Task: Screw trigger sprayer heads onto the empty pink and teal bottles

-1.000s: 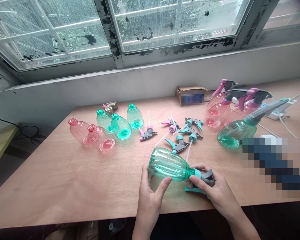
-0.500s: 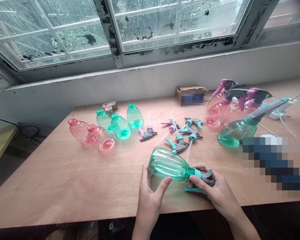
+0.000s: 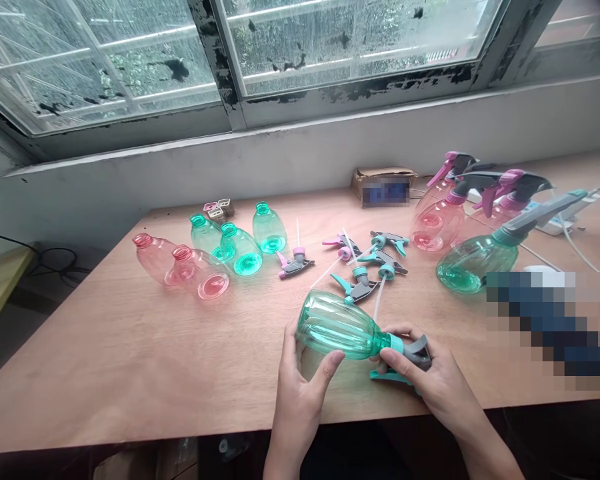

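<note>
A clear green spray bottle (image 3: 337,327) lies sideways in the air above the table's front part, its neck pointing right. My left hand (image 3: 303,387) is wrapped around the bottle's base end, thumb along the near side. My right hand (image 3: 430,373) grips the grey and teal trigger sprayer (image 3: 417,352) at the neck, with thumb and fingers at the teal collar. The collar sits against the bottle's mouth; whether it is fully threaded I cannot tell. Just beyond the bottle lie several loose trigger sprayers (image 3: 363,287) with thin white tubes.
Pink bottles (image 3: 200,275) and green bottles (image 3: 241,250) without tops stand at the left. Bottles with sprayers fitted, pink (image 3: 437,223) and green (image 3: 477,260), stand at the right near a white power strip (image 3: 555,223). A cardboard box (image 3: 384,187) sits by the wall.
The view has shifted slightly. Both hands keep nearly the same hold on the bottle and sprayer, with no clear movement between them.
</note>
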Motion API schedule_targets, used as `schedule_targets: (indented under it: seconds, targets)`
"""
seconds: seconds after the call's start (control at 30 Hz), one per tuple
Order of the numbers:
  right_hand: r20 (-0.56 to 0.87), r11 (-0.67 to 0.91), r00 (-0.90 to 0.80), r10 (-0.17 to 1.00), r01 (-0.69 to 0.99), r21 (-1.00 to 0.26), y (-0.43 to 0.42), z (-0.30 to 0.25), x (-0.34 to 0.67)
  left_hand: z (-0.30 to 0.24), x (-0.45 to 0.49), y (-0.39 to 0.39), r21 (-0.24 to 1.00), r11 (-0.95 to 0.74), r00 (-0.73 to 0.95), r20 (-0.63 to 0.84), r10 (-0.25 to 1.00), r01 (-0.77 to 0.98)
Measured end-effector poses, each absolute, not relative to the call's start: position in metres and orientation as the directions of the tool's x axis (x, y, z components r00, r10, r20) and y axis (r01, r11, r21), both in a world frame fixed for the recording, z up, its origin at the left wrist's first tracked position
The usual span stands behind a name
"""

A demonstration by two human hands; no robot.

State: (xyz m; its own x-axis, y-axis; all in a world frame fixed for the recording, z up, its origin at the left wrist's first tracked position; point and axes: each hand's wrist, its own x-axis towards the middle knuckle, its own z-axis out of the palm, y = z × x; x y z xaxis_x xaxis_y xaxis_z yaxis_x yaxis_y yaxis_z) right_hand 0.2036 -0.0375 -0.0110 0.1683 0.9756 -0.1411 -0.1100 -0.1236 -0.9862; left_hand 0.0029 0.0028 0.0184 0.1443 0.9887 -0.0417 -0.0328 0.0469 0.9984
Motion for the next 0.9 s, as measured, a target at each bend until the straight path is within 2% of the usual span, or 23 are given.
schedule_targets:
  seconds: [0.9]
  targets:
    - [-0.163, -0.142, 0.179, 0.970, -0.124, -0.982, -0.0388, -0.0129, 0.2048, 0.0158, 0.0035, 0.0039, 0.998, 0.048, 0.137, -0.044, 0.990, -0.029]
